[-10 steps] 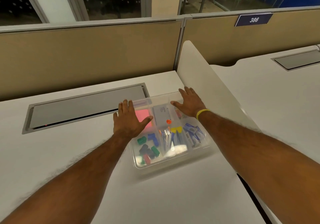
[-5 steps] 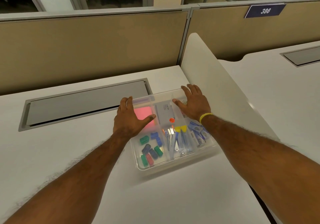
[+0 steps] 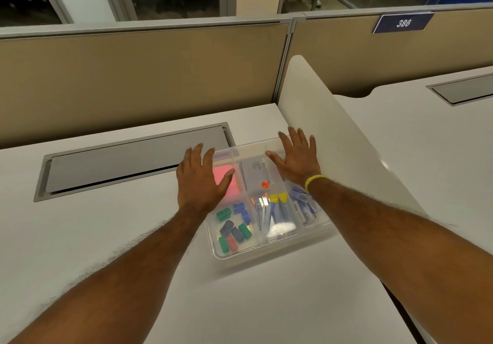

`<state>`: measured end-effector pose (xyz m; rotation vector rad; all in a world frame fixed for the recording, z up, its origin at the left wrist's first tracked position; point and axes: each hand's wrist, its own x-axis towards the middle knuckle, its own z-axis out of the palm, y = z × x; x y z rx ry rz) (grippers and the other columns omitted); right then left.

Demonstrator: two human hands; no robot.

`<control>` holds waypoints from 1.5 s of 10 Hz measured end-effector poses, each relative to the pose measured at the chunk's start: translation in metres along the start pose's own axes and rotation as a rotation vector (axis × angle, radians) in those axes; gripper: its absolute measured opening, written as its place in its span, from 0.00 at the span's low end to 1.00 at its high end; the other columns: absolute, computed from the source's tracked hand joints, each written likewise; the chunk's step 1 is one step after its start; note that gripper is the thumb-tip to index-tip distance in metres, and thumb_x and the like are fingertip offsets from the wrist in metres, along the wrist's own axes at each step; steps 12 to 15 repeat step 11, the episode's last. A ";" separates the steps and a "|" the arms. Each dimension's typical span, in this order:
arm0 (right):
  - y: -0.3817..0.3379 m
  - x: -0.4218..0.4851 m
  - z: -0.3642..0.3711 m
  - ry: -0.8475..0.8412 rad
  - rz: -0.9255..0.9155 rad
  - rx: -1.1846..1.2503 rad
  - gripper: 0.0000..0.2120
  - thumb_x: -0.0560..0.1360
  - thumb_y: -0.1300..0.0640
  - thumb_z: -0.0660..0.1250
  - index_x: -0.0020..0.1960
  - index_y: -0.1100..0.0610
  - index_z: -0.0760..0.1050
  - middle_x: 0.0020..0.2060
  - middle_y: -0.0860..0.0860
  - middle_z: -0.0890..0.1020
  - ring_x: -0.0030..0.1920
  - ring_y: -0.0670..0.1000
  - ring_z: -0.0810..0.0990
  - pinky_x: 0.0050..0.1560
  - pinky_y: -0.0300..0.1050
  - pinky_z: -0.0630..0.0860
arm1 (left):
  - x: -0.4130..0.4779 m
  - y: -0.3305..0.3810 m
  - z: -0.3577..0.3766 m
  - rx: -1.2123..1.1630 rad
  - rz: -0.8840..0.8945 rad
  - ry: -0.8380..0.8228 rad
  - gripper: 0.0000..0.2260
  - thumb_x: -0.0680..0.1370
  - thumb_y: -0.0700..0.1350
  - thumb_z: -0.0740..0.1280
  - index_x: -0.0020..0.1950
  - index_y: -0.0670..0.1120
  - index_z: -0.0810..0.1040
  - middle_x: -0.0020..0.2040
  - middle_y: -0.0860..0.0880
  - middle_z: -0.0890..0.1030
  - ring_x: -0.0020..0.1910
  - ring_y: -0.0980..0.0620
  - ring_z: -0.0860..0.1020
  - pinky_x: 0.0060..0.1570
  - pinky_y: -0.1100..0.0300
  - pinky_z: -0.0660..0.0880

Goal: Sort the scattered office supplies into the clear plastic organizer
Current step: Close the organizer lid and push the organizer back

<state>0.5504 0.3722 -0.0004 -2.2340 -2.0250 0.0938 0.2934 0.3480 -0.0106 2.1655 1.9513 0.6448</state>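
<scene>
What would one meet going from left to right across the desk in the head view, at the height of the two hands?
Grey hatch → left hand → grey box in the organizer → right hand → white divider.

Warm, even indoor light. White glare sits inside the organizer by its front wall, with a soft shadow on the desk before it. The frame edges bow and look slightly soft.

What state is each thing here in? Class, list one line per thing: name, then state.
Clear organizer: upright on the desk, compartments filled.
Left hand: open, fingers straight, over the organizer's far left.
Right hand: open, fingers straight, over its far right.
Pink sticky notes: flat, partly under the left hand.
Cable hatch: shut.
</scene>
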 end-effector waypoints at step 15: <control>0.005 -0.204 -0.003 -0.054 -0.029 0.053 0.38 0.73 0.28 0.35 0.78 0.45 0.43 0.79 0.50 0.44 0.78 0.51 0.39 0.74 0.57 0.33 | -0.148 -0.010 -0.037 0.087 0.347 -0.445 0.32 0.80 0.61 0.53 0.79 0.52 0.44 0.79 0.52 0.40 0.77 0.51 0.37 0.75 0.51 0.45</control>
